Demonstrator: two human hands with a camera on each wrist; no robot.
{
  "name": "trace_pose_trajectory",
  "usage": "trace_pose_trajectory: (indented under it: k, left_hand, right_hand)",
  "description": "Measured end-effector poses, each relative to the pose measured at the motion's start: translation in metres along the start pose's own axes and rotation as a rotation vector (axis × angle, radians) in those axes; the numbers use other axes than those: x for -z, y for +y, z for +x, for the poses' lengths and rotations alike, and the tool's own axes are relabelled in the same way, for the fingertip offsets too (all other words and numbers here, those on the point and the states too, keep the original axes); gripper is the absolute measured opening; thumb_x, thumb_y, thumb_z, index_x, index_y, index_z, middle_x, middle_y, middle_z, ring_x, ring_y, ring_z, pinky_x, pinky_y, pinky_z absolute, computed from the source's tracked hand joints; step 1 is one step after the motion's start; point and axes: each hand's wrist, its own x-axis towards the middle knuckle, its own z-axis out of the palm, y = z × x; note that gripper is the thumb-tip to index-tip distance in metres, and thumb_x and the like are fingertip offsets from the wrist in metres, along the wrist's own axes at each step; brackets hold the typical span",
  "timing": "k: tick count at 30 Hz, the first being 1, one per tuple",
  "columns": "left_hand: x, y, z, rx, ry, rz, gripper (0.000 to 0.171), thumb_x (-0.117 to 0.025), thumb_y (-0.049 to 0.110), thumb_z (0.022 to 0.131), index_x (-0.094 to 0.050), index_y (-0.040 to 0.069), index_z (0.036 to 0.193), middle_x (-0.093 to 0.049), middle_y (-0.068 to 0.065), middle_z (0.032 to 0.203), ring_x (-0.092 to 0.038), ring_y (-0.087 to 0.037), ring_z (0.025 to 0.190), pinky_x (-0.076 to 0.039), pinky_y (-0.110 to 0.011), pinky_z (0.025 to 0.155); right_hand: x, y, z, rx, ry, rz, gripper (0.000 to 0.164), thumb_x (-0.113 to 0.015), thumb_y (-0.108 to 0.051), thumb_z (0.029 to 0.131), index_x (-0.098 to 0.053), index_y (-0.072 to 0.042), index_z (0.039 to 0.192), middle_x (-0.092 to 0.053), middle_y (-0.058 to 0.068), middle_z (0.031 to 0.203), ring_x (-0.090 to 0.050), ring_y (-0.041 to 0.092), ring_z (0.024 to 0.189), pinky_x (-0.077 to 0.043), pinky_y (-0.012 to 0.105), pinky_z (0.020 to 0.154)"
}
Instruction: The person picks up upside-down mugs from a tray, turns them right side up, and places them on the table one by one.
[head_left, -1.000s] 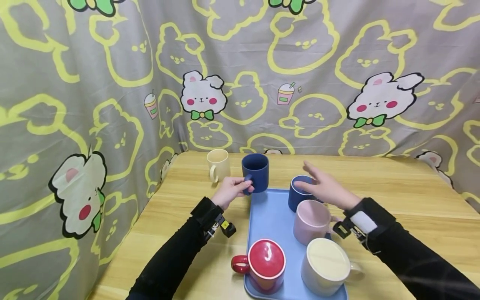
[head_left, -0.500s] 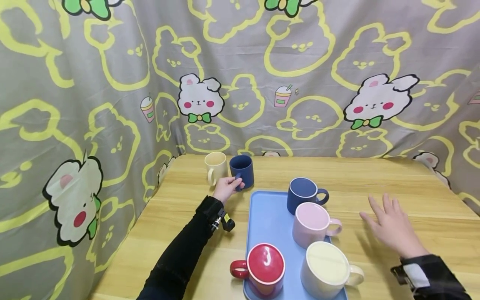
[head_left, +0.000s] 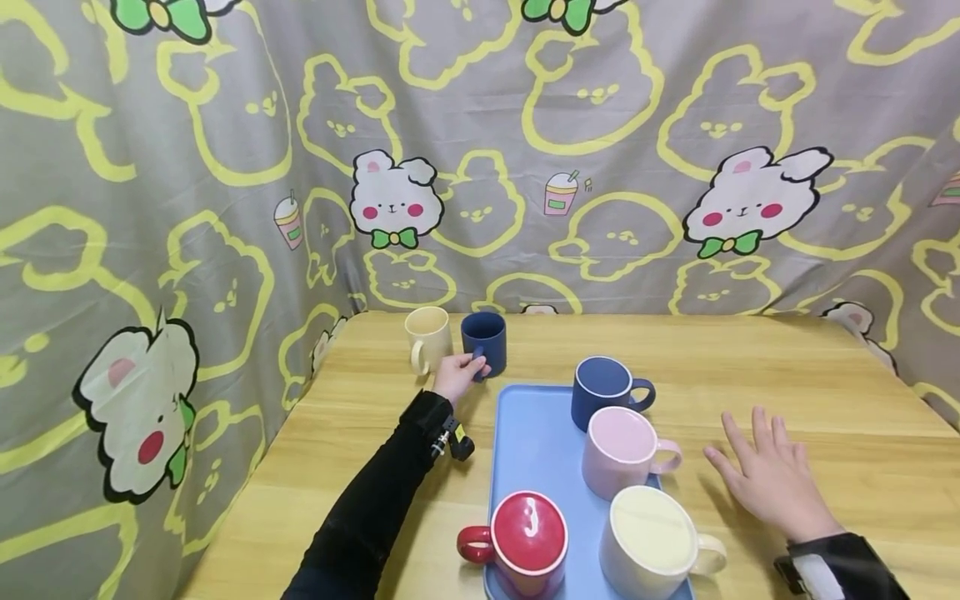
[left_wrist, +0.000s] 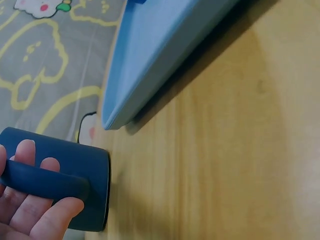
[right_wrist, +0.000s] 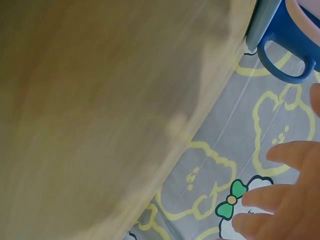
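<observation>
At the back left, a dark blue mug [head_left: 491, 333] stands upright on the wooden table, its handle toward me. My left hand [head_left: 459, 379] grips that handle; in the left wrist view the fingers [left_wrist: 32, 212] curl round it, and the mug's base is right at the tabletop. A pale yellow mug [head_left: 429, 333] sits just left of it. My right hand [head_left: 776, 483] is spread over the table to the right of the tray, holding nothing. In the right wrist view its fingers [right_wrist: 270, 197] are extended and apart.
A blue tray [head_left: 528, 433] carries another dark blue mug [head_left: 600, 400], a pink mug [head_left: 618, 454], a red mug [head_left: 528, 533] and a cream mug [head_left: 648, 542]. Some handles stick out past its edges. A patterned curtain [head_left: 495, 275] hangs behind the table [head_left: 750, 350].
My left hand has carried the dark blue mug left and down from beside the tray's far corner to next to the pale yellow mug. My right hand has moved right, away from the tray's mugs.
</observation>
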Motion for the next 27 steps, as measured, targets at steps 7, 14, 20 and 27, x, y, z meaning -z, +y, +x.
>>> trace_pose_trajectory:
  k: [7,14,20,27]
  left_hand:
    - [0.004,-0.049,0.045,-0.078,-0.027,-0.018,0.024,-0.068,0.023,0.093,-0.075,0.0,0.099,-0.073,-0.012,0.086,-0.068,-0.018,0.085,-0.053,-0.029,0.072]
    - [-0.002,-0.031,0.039,-0.013,0.043,0.064,0.027,-0.063,0.015,0.096,-0.07,-0.01,0.102,-0.072,-0.019,0.091,-0.065,-0.021,0.085,-0.049,-0.027,0.068]
    - [-0.001,-0.011,0.03,0.056,0.055,0.093,0.025,-0.063,0.013,0.095,-0.07,-0.01,0.102,-0.072,-0.018,0.092,-0.063,-0.017,0.084,-0.046,-0.025,0.066]
    - [0.005,-0.026,0.038,0.03,0.055,0.157,0.036,-0.07,0.032,0.09,-0.073,0.0,0.106,-0.071,-0.014,0.101,-0.064,-0.026,0.091,-0.051,-0.036,0.078]
  right_hand:
    - [0.001,-0.004,0.0,-0.014,-0.021,-0.023,0.07,-0.035,-0.044,0.104,-0.023,0.011,0.147,0.0,0.047,0.144,0.005,0.065,0.131,0.004,0.077,0.098]
    - [0.006,-0.008,-0.001,-0.042,-0.069,-0.005,0.071,-0.031,-0.043,0.105,-0.019,0.014,0.146,0.003,0.047,0.144,0.008,0.064,0.131,0.004,0.077,0.098]
    - [0.005,-0.006,-0.001,-0.05,-0.069,-0.002,0.071,-0.031,-0.043,0.105,-0.02,0.014,0.145,0.003,0.047,0.144,0.009,0.063,0.132,0.004,0.078,0.098]
    - [0.004,-0.004,-0.001,-0.048,-0.068,0.014,0.072,-0.031,-0.044,0.105,-0.02,0.014,0.145,0.005,0.046,0.144,0.01,0.063,0.131,0.005,0.078,0.097]
